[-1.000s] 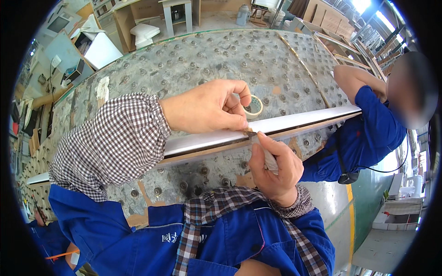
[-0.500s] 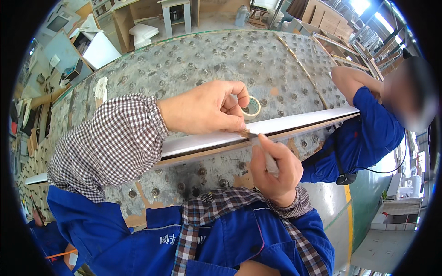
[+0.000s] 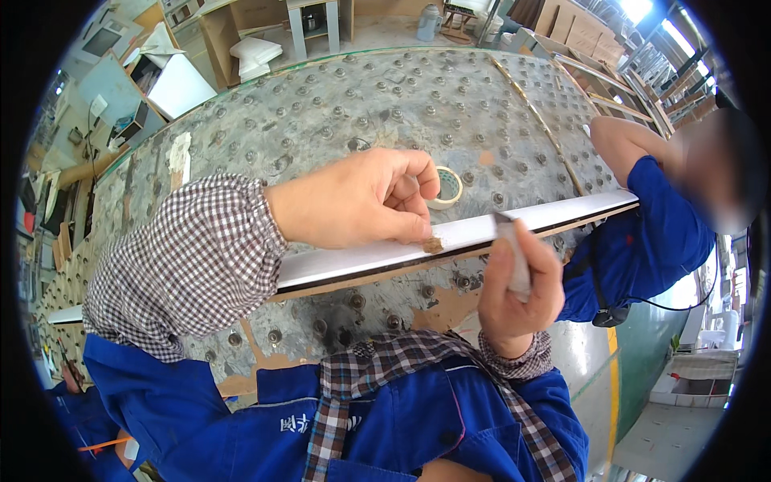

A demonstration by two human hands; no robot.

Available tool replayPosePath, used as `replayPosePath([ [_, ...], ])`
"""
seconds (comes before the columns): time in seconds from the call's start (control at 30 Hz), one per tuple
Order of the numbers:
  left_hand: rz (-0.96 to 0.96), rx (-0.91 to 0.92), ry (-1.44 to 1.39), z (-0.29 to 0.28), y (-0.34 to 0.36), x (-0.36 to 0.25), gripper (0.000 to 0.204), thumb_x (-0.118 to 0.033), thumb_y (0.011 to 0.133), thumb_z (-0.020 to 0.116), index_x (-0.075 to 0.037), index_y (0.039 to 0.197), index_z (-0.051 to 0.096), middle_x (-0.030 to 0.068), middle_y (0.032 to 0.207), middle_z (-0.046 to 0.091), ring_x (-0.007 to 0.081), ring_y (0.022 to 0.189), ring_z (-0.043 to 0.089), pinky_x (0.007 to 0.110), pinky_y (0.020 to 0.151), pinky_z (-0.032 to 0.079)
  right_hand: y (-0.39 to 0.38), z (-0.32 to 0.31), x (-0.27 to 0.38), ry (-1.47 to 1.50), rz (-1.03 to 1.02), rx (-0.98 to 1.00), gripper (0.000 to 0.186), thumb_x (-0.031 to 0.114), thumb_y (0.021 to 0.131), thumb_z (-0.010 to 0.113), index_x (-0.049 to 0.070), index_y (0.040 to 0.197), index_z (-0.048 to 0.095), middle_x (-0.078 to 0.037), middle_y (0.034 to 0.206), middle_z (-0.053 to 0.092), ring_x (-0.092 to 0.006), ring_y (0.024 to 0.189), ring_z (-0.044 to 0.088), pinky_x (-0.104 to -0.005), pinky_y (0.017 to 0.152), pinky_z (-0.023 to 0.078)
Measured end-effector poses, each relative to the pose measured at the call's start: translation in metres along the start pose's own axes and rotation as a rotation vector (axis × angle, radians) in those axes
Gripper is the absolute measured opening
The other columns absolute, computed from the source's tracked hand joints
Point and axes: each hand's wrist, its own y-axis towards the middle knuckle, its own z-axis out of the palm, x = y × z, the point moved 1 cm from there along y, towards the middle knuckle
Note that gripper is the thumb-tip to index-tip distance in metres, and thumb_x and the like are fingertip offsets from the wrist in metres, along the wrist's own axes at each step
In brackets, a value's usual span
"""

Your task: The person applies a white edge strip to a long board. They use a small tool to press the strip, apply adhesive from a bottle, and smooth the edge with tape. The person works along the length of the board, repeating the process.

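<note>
Checked shirt sleeves under a blue work vest.

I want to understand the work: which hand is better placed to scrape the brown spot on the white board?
Probably the right hand: it holds the scraper beside the brown spot; the left hand presses there.
</note>
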Motion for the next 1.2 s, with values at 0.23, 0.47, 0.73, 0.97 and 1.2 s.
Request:
replayPosePath([
  [0.23, -0.101, -0.066, -0.058, 0.005, -0.005, -0.011, 0.016, -0.008, 0.089, 0.058, -0.002, 0.100, 0.048, 0.0057, 0.085, 0.060, 0.0103, 0.075, 0.057, 0.024, 0.068, 0.046, -0.010, 0.010, -0.032, 0.179, 0.299, -0.070, 0.032, -0.003, 0.083, 0.063, -0.009, 0.113, 0.054, -0.016, 0.096, 0.061, -0.0181, 0.076, 0.060, -0.0265, 0.070, 0.048],
  [0.47, -0.007, -0.054, 0.270, 0.008, -0.006, -0.011, 0.026, -0.012, 0.088, 0.061, 0.001, 0.109, 0.053, 0.0043, 0.086, 0.060, 0.0091, 0.072, 0.054, 0.025, 0.068, 0.047, -0.013, 0.010, -0.038, 0.145, 0.223, -0.026, 0.033, -0.003, 0.084, 0.060, -0.009, 0.115, 0.052, -0.017, 0.097, 0.059, -0.0177, 0.078, 0.058, -0.0252, 0.070, 0.048],
  [0.73, -0.093, -0.099, 0.053, -0.001, -0.003, -0.012, 0.027, -0.009, 0.087, 0.062, 0.001, 0.111, 0.055, 0.0069, 0.093, 0.068, 0.0134, 0.086, 0.064, 0.027, 0.080, 0.049, -0.013, 0.012, -0.041, 0.152, 0.194, -0.034, 0.035, -0.003, 0.081, 0.062, -0.007, 0.115, 0.054, -0.014, 0.095, 0.060, -0.0195, 0.079, 0.055, -0.0267, 0.073, 0.046],
  [0.97, 0.148, -0.224, 0.610, 0.029, -0.027, -0.043, 0.034, 0.000, 0.074, 0.070, -0.001, 0.107, 0.062, 0.0126, 0.090, 0.069, 0.0261, 0.084, 0.068, 0.030, 0.074, 0.053, -0.007, 0.013, -0.043, 0.124, 0.106, -0.025, 0.036, -0.002, 0.079, 0.065, -0.005, 0.113, 0.056, -0.012, 0.092, 0.062, -0.0213, 0.075, 0.054, -0.0293, 0.071, 0.044],
  [1.2, 0.497, -0.491, 0.994, 0.063, -0.040, -0.017, 0.022, 0.002, 0.068, 0.072, 0.003, 0.088, 0.063, 0.0153, 0.087, 0.067, 0.0274, 0.080, 0.067, 0.033, 0.066, 0.056, 0.000, 0.011, -0.045, 0.074, -0.028, 0.002, 0.041, 0.001, 0.076, 0.068, -0.003, 0.115, 0.056, -0.009, 0.090, 0.062, -0.0200, 0.068, 0.055, -0.0308, 0.068, 0.042],
])
